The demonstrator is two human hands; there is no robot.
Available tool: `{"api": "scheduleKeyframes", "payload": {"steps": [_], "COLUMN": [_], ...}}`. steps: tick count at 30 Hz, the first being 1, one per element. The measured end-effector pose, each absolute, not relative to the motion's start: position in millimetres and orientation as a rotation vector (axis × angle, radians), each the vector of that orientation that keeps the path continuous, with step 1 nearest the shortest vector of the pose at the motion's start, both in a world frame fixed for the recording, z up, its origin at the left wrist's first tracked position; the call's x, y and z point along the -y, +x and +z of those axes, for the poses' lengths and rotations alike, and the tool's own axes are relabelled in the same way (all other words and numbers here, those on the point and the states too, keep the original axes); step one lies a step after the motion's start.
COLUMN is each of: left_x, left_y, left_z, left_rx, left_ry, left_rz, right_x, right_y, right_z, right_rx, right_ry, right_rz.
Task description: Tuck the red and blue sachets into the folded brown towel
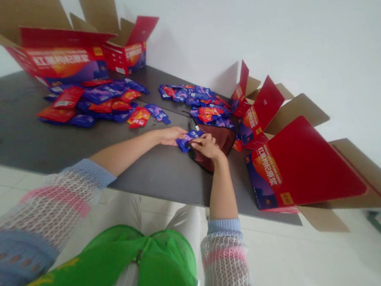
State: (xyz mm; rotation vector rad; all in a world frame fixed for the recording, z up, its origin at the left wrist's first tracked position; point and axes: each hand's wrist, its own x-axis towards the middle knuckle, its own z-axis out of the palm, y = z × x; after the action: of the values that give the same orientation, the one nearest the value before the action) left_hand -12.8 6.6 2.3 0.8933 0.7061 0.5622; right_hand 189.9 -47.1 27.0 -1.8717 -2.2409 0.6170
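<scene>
A blue-purple sachet (184,143) with pale lettering is held over the front middle of the table. My left hand (171,136) grips its left end between thumb and fingers. At the sachet's right side, the fingers of my right hand (207,146) are closed on its edge; my own fingers hide part of the contact. Beneath and behind my right hand lies a dark-edged maroon cloth piece (223,139) with a thin dark cord. An orange sachet (139,117) and another blue sachet (158,112) lie just beyond my left hand.
A heap of red and blue sachets (95,98) lies left, and another sachet pile (198,96) at the back middle. Open red cartons stand on both sides: a large left carton (66,61), a small back carton (134,59), and several at right, including a near carton (264,179).
</scene>
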Motion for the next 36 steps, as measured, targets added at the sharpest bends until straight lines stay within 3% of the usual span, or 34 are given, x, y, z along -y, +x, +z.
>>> {"api": "scheduleKeyframes", "payload": {"steps": [10,28,36], "left_x": [-4,-11,-15], "left_y": [-13,-18,-20], "left_z": [-5,-7,-6], "left_rx": [-0.661,-0.589,-0.518], "left_ry": [0.942,0.897,0.850], "left_rz": [0.600,0.555,0.492], "right_x": [47,41,49], "right_y": [184,172,171], "right_z": [22,14,21], "right_rx": [1.508,2.270,2.503], "right_ry": [-2.208,-1.312,-1.229], "right_rz": [0.247,0.412,0.411]}}
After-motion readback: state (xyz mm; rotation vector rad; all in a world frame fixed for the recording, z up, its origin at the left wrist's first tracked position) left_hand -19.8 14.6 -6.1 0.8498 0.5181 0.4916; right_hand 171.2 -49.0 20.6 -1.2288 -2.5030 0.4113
